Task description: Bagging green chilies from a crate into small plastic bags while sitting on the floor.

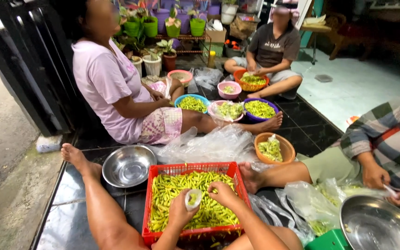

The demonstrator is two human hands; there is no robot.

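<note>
A red plastic crate [156, 173] full of green chili peppers [174, 185] lies between my legs on the dark tiled floor. My left hand [180, 210] holds a small clear plastic bag [193, 198] with a few chilies inside, just above the crate. My right hand [223, 192] rests on the chilies beside the bag, fingers curled at the bag's mouth.
An empty steel bowl [128, 165] sits left of the crate, another steel bowl [378, 227] at the lower right. Three other people sit around with colourful baskets of chilies [259, 109]. Crumpled clear plastic bags [209, 146] lie behind the crate. An orange bowl [285, 149] stands to the right.
</note>
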